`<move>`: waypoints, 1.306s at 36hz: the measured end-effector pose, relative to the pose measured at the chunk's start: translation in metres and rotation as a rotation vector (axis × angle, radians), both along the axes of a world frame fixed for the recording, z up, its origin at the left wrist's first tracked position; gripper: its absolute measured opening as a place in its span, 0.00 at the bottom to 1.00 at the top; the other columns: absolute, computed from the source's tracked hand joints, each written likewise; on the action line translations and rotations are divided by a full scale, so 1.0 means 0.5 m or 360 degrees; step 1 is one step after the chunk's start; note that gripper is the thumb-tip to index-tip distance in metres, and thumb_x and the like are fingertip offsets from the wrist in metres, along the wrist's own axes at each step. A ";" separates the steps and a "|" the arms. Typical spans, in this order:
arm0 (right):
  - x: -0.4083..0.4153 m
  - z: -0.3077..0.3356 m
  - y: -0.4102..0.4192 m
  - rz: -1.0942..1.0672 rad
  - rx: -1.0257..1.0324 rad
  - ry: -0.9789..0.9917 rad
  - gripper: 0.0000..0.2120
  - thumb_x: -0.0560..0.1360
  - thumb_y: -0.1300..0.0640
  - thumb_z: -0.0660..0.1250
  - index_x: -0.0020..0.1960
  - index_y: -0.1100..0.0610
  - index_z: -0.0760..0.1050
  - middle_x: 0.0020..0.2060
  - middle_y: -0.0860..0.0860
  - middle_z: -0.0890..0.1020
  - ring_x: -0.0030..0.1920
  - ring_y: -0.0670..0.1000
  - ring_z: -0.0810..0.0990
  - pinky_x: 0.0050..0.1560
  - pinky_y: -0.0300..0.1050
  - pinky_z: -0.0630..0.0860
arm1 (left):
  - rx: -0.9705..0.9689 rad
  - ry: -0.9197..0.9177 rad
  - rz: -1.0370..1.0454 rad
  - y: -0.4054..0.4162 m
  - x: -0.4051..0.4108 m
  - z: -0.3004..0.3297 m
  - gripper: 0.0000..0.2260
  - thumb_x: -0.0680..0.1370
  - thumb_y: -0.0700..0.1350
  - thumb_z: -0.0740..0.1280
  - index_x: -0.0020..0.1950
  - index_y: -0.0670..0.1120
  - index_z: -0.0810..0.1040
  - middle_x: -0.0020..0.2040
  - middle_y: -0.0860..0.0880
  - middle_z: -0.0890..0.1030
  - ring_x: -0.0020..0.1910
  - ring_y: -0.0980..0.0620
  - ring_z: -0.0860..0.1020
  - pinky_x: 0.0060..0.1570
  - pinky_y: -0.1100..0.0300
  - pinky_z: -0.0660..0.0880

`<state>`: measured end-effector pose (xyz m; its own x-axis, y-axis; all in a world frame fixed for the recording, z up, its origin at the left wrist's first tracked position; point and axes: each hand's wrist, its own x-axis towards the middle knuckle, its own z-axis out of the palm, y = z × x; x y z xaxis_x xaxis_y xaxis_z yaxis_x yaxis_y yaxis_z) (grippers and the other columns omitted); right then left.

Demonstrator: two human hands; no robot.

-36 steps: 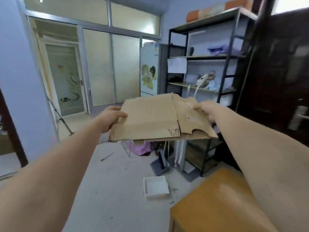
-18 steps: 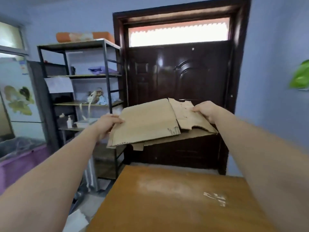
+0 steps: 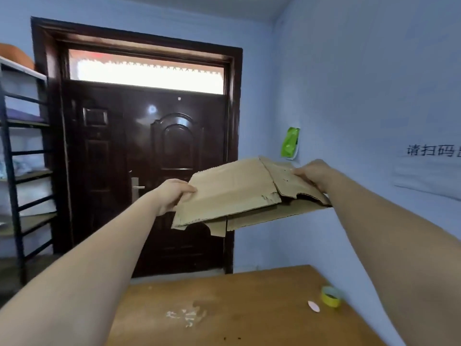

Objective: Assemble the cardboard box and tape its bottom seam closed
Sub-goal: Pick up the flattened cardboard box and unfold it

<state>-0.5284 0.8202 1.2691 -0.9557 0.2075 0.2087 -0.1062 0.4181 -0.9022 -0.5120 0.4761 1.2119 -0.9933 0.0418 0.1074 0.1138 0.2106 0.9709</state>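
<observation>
A flattened brown corrugated cardboard box (image 3: 234, 193) is held in the air at arm's length, above and beyond the far edge of the orange-brown wooden bench (image 3: 237, 308). The left hand (image 3: 172, 196) grips the box's left edge, thumb on top and fingers curled underneath. The right hand (image 3: 313, 173) pinches the right flap near its far corner, fingers (image 3: 299, 172) bent over the upper face. The box lies nearly level, tilted slightly up to the right, its layered panels and flaps stacked flat; the near edges are ragged and notched, and the surface is matte and creased.

On the bench's right side, near the right forearm, sits a small yellow-green roll of tape (image 3: 330, 295), with a small pale oval scrap (image 3: 313, 306) just beside it. A whitish scuffed patch (image 3: 187, 317) marks the bench's glossy top. Behind stand a dark brown panelled door (image 3: 149, 171), pale blue walls and a black metal shelving rack (image 3: 15, 171).
</observation>
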 end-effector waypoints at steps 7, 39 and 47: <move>-0.057 -0.025 0.201 -0.0142 -0.0024 -0.0087 0.20 0.71 0.56 0.72 0.57 0.67 0.74 0.51 0.61 0.80 0.46 0.57 0.78 0.47 0.47 0.73 | -0.0068 -0.0003 -0.0009 0.192 -0.091 0.027 0.05 0.76 0.40 0.67 0.51 0.42 0.79 0.40 0.47 0.80 0.28 0.56 0.77 0.23 0.67 0.71; -0.672 -0.181 0.584 -0.0004 0.0169 -0.0318 0.28 0.75 0.51 0.67 0.68 0.64 0.65 0.63 0.59 0.73 0.59 0.58 0.74 0.51 0.50 0.72 | -0.0155 -0.0269 0.0109 0.595 -0.681 -0.138 0.12 0.74 0.42 0.70 0.57 0.44 0.77 0.48 0.43 0.74 0.44 0.45 0.72 0.41 0.56 0.73; -0.791 -0.340 0.639 0.0222 0.0010 -0.0589 0.27 0.76 0.53 0.67 0.69 0.64 0.64 0.65 0.59 0.72 0.61 0.59 0.74 0.50 0.50 0.72 | -0.0233 -0.0432 0.0294 0.660 -0.728 -0.259 0.15 0.75 0.42 0.70 0.61 0.44 0.76 0.53 0.44 0.80 0.46 0.45 0.79 0.44 0.52 0.78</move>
